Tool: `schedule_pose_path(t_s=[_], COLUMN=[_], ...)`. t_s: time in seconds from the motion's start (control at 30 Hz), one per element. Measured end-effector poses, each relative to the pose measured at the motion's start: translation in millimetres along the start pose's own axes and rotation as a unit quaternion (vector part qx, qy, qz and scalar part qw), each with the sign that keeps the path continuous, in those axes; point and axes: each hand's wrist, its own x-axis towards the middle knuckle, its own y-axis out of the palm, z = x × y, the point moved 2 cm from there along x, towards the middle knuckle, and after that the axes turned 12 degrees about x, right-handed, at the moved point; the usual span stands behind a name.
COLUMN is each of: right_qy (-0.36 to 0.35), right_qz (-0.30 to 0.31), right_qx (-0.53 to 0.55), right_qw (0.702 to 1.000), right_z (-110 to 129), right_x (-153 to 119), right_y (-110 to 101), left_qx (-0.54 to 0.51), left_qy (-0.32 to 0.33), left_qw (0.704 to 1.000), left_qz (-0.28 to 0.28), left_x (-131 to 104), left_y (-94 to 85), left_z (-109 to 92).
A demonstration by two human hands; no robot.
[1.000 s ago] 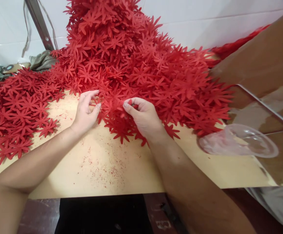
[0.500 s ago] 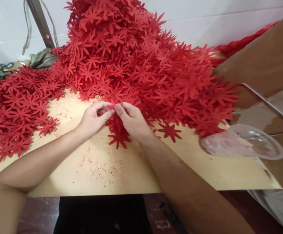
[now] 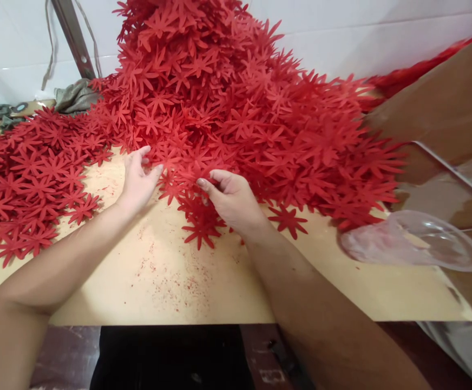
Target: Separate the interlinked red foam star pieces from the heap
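Note:
A tall heap of red flower-shaped cutouts (image 3: 228,92) covers the back of a pale wooden table (image 3: 171,281). My left hand (image 3: 137,181) lies at the heap's front edge with fingers apart, its fingertips touching loose red flowers. My right hand (image 3: 231,200) sits just right of it, thumb and fingers pinched on a small stack of red flowers (image 3: 199,214) that rests on the table. A single loose flower (image 3: 288,219) lies to the right of my right wrist.
A flatter spread of red flowers (image 3: 25,179) fills the table's left side. A clear plastic bag (image 3: 414,241) lies at the right beside a brown cardboard box (image 3: 443,114). A metal bar (image 3: 73,38) and grey cloth (image 3: 73,96) stand at the back left. Red dust specks the table.
My left hand has let go of the stack and moved left and back to the heap's edge. My right hand stays on the stack, shifted slightly right.

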Motion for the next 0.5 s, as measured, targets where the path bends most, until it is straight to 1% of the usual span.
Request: schedule_pose_path(t_s=[0.03,0.07,0.1,0.13,0.17,0.23,0.3,0.37,0.5], right_qy=[-0.012,-0.023,-0.032,-0.037,-0.040,-0.040,-0.036,-0.028,0.007], right_qz=[-0.007,-0.013,-0.018,-0.022,-0.026,-0.034,-0.031,-0.013,0.032], right_qx=[-0.021,-0.040,-0.056,-0.070,-0.081,-0.093,-0.081,-0.051,0.017], right_qw=[1.000,0.999,0.998,0.997,0.996,0.994,0.996,0.998,0.999], right_z=[1,3,4,5,6,6,5,5,4], right_x=[0,-1,-2,-3,-4,-5,-5,-5,-4], right_y=[-1,-1,-1,0,1,2,4,4,5], left_qx=[0.011,0.009,-0.003,-0.022,-0.039,-0.061,-0.082,-0.112,-0.161], left_qy=[0.020,0.038,0.053,0.062,0.062,0.045,0.010,-0.030,-0.108], left_qw=[1.000,0.999,0.998,0.995,0.991,0.981,0.973,0.970,0.970], left_qz=[-0.005,0.007,0.034,0.074,0.116,0.179,0.214,0.212,0.150], left_x=[-2,-5,-10,-16,-22,-34,-40,-39,-23], left_y=[-0.5,-0.4,0.4,1.9,3.7,7.5,10.5,11.4,5.9], left_z=[-2,-8,-15,-24,-34,-49,-57,-57,-43])
